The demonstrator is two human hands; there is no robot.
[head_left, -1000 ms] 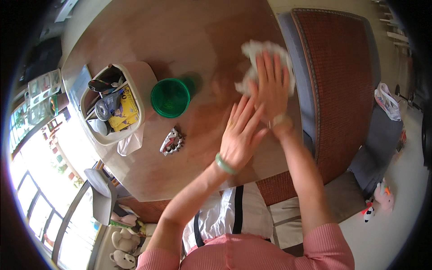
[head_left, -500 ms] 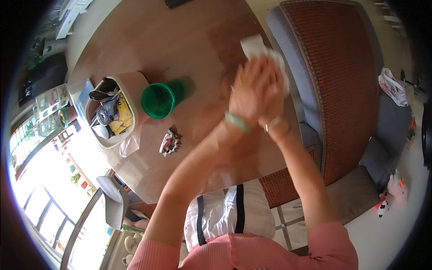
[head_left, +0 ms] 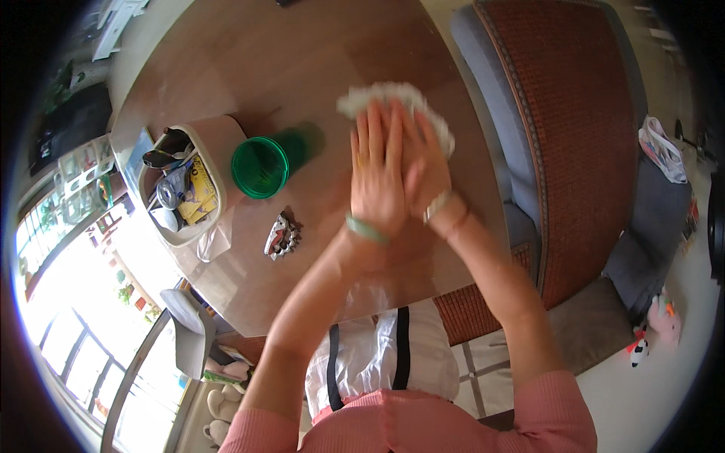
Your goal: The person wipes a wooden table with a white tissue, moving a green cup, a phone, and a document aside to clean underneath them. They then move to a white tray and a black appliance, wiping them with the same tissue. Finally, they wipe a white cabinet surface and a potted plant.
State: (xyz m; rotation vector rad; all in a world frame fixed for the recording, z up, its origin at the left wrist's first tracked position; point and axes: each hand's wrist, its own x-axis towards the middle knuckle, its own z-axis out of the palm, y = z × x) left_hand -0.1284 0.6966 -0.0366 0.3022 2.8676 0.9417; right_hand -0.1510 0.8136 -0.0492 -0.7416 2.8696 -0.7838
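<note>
A crumpled white cloth (head_left: 387, 91) lies on the brown table (head_left: 302, 68). My left hand (head_left: 375, 181), with a green bangle at the wrist, lies flat with fingers stretched forward onto the cloth's near edge. Beside it and partly overlapped by it, my right hand (head_left: 429, 174) is pressed down on the cloth with fingers extended, somewhat blurred. A pale band circles the right wrist. Neither hand wraps around the cloth. To the left of the forearms stand a green cup (head_left: 260, 167) and a small silver and red object with knobs (head_left: 280, 236).
A beige bin (head_left: 219, 189) filled with packets, tape and other small items stands at the table's left edge. A chair with woven brown back (head_left: 581, 151) and grey cushion borders the right side. Soft toys (head_left: 664, 321) lie at far right; a bright window is at left.
Both hands have slid left and slightly nearer with the cloth, which now lies bunched ahead of the fingers. Cup and bin stay on the table; the view has shifted slightly.
</note>
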